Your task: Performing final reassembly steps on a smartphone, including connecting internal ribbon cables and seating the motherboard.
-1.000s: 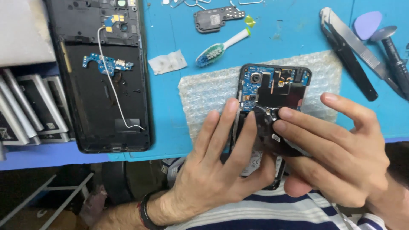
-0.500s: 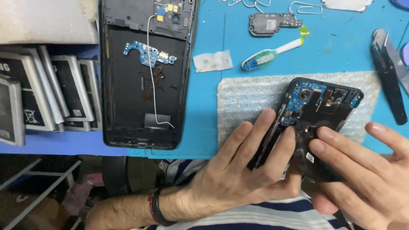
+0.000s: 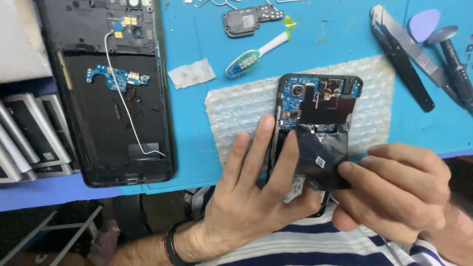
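An opened black phone (image 3: pixel 315 106) lies with its back off on a sheet of bubble wrap (image 3: pixel 231 111) spread over the blue counter (image 3: pixel 197 148), its lower end reaching past the near counter edge toward the person's striped shirt (image 3: pixel 315 246). The upper part of the phone shows a blue circuit board (image 3: pixel 288 101) with a round camera lens. The left hand (image 3: pixel 251 197) lies flat along the phone's left side, fingers (image 3: pixel 253 148) spread and stretched out over the frame and the wrap, its grip open and pressing rather than closing on anything; a dark band sits at its wrist. The right hand (image 3: pixel 394 192) comes in from the right, thumb and forefinger pinched on the edge of a thin black sheet (image 3: pixel 320 160) that stands partly lifted off the middle of the phone, so that grip is closed on the sheet. To the far left a larger, gutted black device frame (image 3: pixel 118 123) rests on the counter, holding a small blue board (image 3: pixel 116 78) and a thin white wire (image 3: pixel 125 106). A toothbrush (image 3: pixel 256 55) and a white wipe (image 3: pixel 192 74) lie between the two devices, a small black part (image 3: pixel 246 22) just above them. At the upper right sit tweezers (image 3: pixel 401 54), a blue pick (image 3: pixel 423 24) and a dark tool (image 3: pixel 456 61). Flat batteries (image 3: pixel 29 138) stand stacked at the left edge.
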